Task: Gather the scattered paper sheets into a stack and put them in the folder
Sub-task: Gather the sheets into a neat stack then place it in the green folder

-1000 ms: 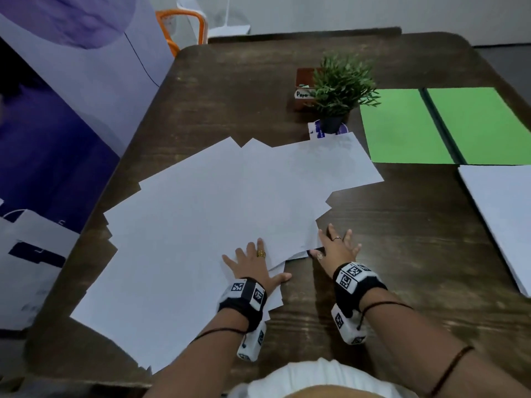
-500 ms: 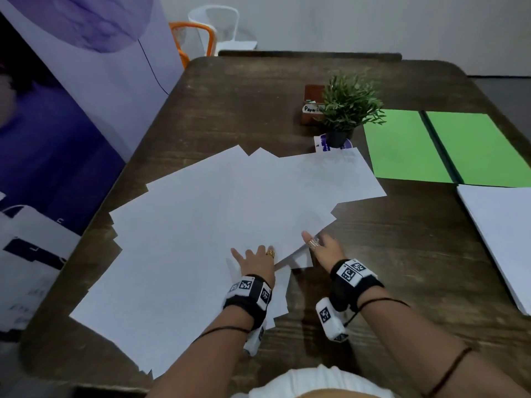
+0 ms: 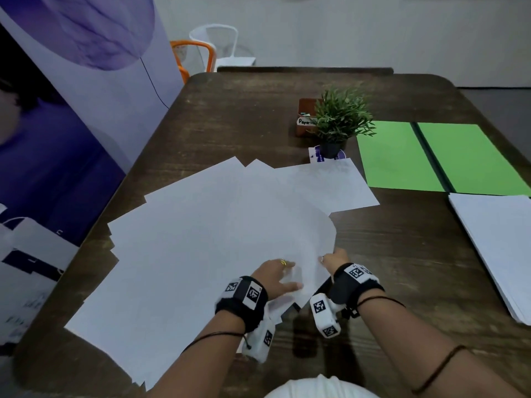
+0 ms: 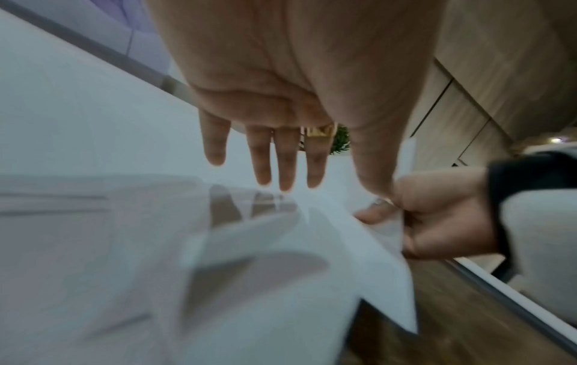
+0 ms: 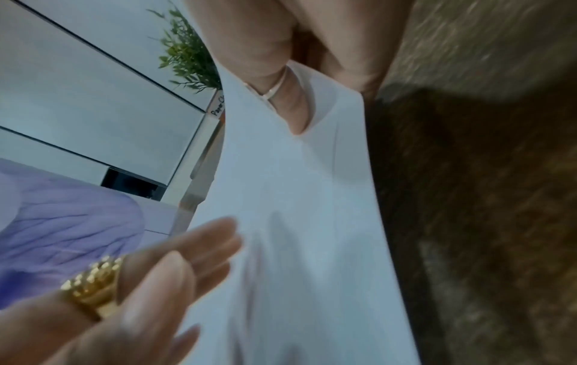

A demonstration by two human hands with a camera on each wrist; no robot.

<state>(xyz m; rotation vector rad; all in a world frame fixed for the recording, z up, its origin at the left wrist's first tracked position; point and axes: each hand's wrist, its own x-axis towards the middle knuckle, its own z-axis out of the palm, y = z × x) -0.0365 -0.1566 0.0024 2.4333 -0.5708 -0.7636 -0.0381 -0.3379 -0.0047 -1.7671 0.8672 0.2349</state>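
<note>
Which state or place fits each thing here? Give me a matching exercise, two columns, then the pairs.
Things:
1. left hand
2. right hand
3. folder
4. plant

States:
a. lies open, far right on the table
b. stands beyond the sheets, beside the folder
c. fingers straight above the loose sheets
d. pinches the lifted edge of a sheet

Pairs: 1-c, 2-d, 3-a, 4-b

potted plant (image 3: 340,122) beside brown box (image 3: 306,117) on table (image 3: 244,116).
</note>
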